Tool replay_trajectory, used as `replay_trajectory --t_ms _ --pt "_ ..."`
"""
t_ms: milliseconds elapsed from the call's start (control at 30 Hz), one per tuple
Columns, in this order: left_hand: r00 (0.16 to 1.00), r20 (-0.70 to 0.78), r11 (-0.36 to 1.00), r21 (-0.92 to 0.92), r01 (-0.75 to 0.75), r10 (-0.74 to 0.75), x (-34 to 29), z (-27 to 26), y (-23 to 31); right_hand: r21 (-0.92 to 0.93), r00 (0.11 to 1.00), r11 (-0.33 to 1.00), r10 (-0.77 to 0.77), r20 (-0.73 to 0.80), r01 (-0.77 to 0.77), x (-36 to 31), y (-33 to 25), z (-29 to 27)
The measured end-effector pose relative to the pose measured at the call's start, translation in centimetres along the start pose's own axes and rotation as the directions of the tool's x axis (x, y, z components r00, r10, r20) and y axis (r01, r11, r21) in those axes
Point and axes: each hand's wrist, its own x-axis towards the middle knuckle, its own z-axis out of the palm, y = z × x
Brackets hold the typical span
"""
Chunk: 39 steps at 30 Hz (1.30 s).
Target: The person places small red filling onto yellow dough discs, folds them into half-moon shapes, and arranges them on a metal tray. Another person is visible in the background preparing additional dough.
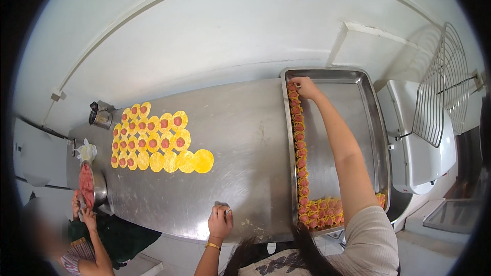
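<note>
room for moving is widest on the bare steel of the table (250, 133), between yellow wrappers (203, 161) toward its ten o'clock and a deep metal tray (376, 143) at its three o'clock end. your right hand (307, 88) is over the tray's eleven o'clock corner, fingers bent down at the far end of a column of pink-topped dumplings (300, 152); i cannot tell whether they pinch one. the dumplings line the tray's nine o'clock wall and turn along its six o'clock wall, leaving the tray floor open toward twelve and three, with your forearm crossing above it. your left hand (219, 223) rests just inside the table's six o'clock edge, fingers curled; a dark shape at their tips is too small to make out, so i cannot tell whether you grip anything. at the table's eight o'clock end, a co-worker's hands (89, 220) are at a steel bowl (101, 189) of pink filling. past the tray's three o'clock rim a white casing (419, 148) stands close, with a wire grille (434, 92) at two. dark marks on your shirt front (271, 261) are too unclear to tell whether they are letters.
</note>
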Motion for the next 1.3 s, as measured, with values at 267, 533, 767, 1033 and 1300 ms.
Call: replay_trajectory --t_ms 267,533,767,1033,1300 --pt "0.999 -0.016 0.998 -0.049 -0.046 0.045 0.3 -0.1 -0.1 0.048 0.999 0.998 -0.035 -0.017 0.036 -0.9 -0.1 -0.4" --pt "0.997 -0.028 0.995 -0.077 -0.071 0.069 0.2 -0.4 -0.5 0.306 0.993 0.948 0.108 -0.053 -0.087 0.3 2.3 0.9" --pt "0.996 -0.013 0.990 -0.112 -0.084 0.083 0.1 -0.4 -1.0 0.157 0.864 0.962 -0.121 -0.489 0.223 1.1 -9.9 8.0" --pt "0.999 0.054 0.857 -0.515 0.031 -0.004 -0.5 -1.7 -2.8 -0.042 0.960 0.960 -0.274 0.059 0.276 3.2 -28.4 26.8" --pt "0.995 0.047 0.819 -0.566 0.096 -0.085 -2.7 -4.5 -8.1 -0.399 1.000 0.917 -0.015 -0.019 0.006 -4.1 -27.2 25.4"
